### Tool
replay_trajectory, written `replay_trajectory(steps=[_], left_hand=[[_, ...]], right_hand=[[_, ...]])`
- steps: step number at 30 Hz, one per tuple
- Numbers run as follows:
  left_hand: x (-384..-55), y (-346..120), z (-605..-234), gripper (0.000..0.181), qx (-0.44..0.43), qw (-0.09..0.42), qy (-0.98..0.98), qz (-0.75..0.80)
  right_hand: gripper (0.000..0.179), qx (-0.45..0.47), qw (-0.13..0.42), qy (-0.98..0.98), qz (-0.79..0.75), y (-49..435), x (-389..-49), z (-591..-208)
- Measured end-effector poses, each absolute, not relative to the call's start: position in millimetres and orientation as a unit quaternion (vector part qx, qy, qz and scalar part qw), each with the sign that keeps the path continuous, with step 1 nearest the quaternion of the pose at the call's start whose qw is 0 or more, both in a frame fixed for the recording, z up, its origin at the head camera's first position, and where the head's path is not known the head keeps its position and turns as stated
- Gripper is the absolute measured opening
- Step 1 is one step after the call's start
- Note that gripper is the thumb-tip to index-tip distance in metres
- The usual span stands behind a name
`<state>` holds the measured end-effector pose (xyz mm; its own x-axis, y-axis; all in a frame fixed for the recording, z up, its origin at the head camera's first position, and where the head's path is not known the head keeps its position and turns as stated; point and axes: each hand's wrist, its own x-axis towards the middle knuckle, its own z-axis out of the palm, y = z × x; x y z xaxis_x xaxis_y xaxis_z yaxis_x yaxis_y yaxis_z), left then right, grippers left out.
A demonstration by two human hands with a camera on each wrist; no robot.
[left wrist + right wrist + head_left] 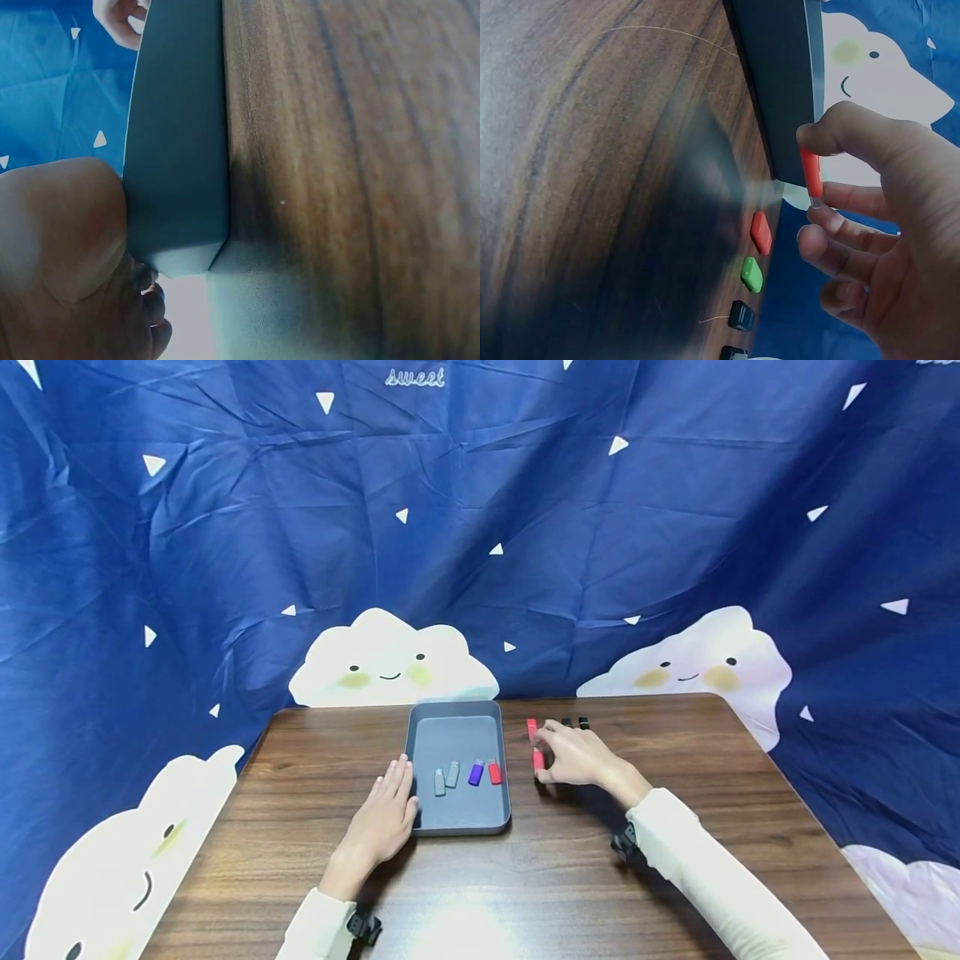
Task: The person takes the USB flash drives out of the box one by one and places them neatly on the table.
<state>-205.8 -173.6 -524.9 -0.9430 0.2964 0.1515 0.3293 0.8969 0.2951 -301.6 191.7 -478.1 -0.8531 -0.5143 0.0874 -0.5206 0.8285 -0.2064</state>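
My right hand pinches a red USB stick between thumb and fingers, just right of a grey tray. In the right wrist view the stick is held upright, its metal plug pointing down, above the table. My left hand rests at the tray's left edge with its fingers extended along the rim. Inside the tray lie two grey-green USB sticks, a purple USB stick and another red USB stick.
Behind my right hand, a red USB stick, a green one and two black ones stand in a row on the wooden table. A blue cloth with clouds hangs along the table's back edge.
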Motion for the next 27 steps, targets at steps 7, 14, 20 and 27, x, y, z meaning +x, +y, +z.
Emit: replay_trajectory(steps=[7, 14, 20, 27], left_hand=[[-207.8, -176.1, -532.0, 0.06, -0.169, 0.069, -0.971, -0.154], [-205.5, -172.9, -522.7, 0.06, -0.163, 0.052, -0.971, -0.168], [-205.3, -172.5, -521.5, 0.059, -0.154, 0.04, -0.975, -0.155], [-204.9, -172.7, -520.0, 0.06, -0.153, 0.035, -0.976, -0.154]], right_hand=[[0.054, 0.271, 0.015, -0.955, 0.12, 192.5, -300.1, -484.2], [0.058, 0.261, -0.006, -0.957, 0.129, 192.8, -300.0, -491.0], [0.056, 0.253, -0.015, -0.957, 0.14, 193.4, -299.9, -495.5], [0.054, 0.255, -0.014, -0.957, 0.137, 192.8, -299.4, -500.0]])
